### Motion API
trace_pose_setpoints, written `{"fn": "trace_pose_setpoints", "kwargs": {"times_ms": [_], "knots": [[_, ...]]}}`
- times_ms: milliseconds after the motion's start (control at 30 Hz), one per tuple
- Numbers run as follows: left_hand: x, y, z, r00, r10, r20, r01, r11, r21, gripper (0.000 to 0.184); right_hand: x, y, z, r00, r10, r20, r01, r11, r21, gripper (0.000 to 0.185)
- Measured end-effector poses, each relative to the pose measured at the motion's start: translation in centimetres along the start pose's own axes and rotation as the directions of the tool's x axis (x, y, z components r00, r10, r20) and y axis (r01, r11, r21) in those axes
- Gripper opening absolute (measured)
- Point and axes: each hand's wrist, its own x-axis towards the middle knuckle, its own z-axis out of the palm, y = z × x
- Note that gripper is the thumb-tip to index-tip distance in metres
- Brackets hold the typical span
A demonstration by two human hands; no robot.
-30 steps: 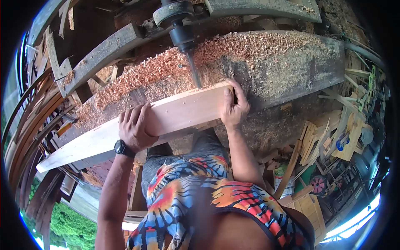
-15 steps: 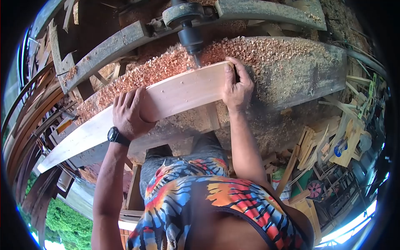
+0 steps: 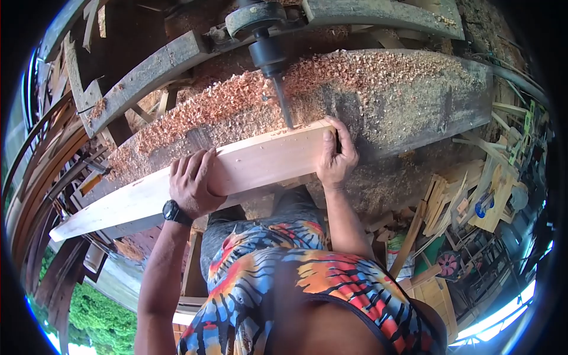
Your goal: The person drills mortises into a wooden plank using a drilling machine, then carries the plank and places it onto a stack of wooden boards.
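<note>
- Wooden board (image 3: 266,163) has shifted back toward the body, its far edge now by the tip of the drill bit (image 3: 284,106), over the worktable (image 3: 423,121).
- Right hand (image 3: 337,163) partly closed, pinching the board's right end.
- Left hand (image 3: 195,183) curled over its middle, gripping.
- Black chuck (image 3: 267,56) above the bit.
- Wood shavings (image 3: 219,103) heaped beyond.

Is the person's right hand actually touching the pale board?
Touching. The head view shows the right hand gripping the board's end, its thumb pressed against the broad face.
</note>
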Motion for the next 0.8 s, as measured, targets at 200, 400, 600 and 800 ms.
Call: {"fn": "trace_pose_setpoints", "kwargs": {"times_ms": [200,400,600,800], "knots": [[2.2,-1.5,-0.9,0.999,-0.003,-0.045,0.005,0.999,0.033,0.099,4.1,-0.7,2.2,0.999,-0.039,0.000,0.039,0.999,0.005,0.025],[3.5,-1.6,-1.7,0.998,-0.048,-0.028,0.050,0.996,0.070,0.103,6.3,-1.8,3.3,1.000,-0.015,0.006,0.015,0.997,0.072,0.025],[0.3,-0.2,-0.1,1.000,0.011,-0.027,-0.010,0.999,0.033,0.098,0.8,-0.5,0.7,0.999,-0.024,-0.028,0.025,0.998,0.051,0.026],[-0.2,-0.2,-0.2,1.000,-0.013,0.016,0.013,1.000,-0.002,0.100,0.0,-0.8,0.3,0.998,0.066,-0.020,-0.065,0.996,0.069,0.026]]}}
